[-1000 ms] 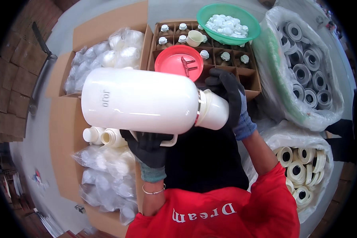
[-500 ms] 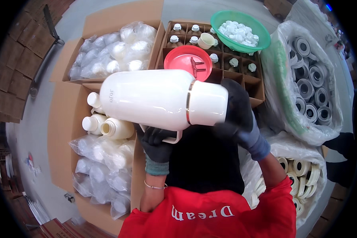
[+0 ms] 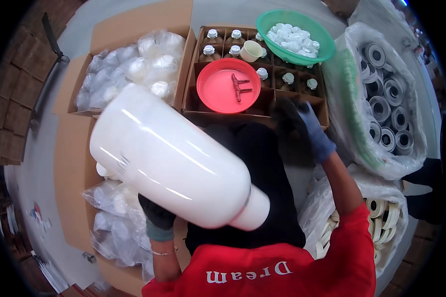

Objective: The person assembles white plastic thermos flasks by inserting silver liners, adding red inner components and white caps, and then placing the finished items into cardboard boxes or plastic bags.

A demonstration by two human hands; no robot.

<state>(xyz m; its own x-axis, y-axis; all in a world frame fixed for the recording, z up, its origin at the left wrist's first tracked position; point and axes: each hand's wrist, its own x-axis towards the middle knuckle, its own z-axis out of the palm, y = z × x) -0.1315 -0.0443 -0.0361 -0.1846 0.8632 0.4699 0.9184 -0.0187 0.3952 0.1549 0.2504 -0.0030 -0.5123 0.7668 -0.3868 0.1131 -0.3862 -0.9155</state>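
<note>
A big glossy white vacuum jug point(image 3: 168, 158) lies tilted in front of me, its broad base at the upper left and its narrower white top point(image 3: 252, 210) at the lower right. My left hand point(image 3: 156, 213), in a dark glove, holds the jug from below; its fingers are mostly hidden behind the body, and so is the handle. Apart from the jug, my gloved right hand point(image 3: 293, 119) is by the near right edge of the divided carton point(image 3: 195, 101). Its fingers are blurred, and whether they hold anything cannot be made out.
Bottles with white caps point(image 3: 288, 78) stand in the divided carton. On it rest a red basin point(image 3: 210, 94) with a dark red tool point(image 3: 240, 88), a cream cup point(image 3: 251, 51) and a green bowl point(image 3: 327, 47) of white caps. Left are cartons of bagged white parts point(image 3: 116, 69); right, bags of ring-shaped parts point(image 3: 394, 91).
The jug has swung from nearly level to a steep slant, its top dropping toward my lap and its base coming closer. My right hand has left the jug's top, moving away from it toward the carton.
</note>
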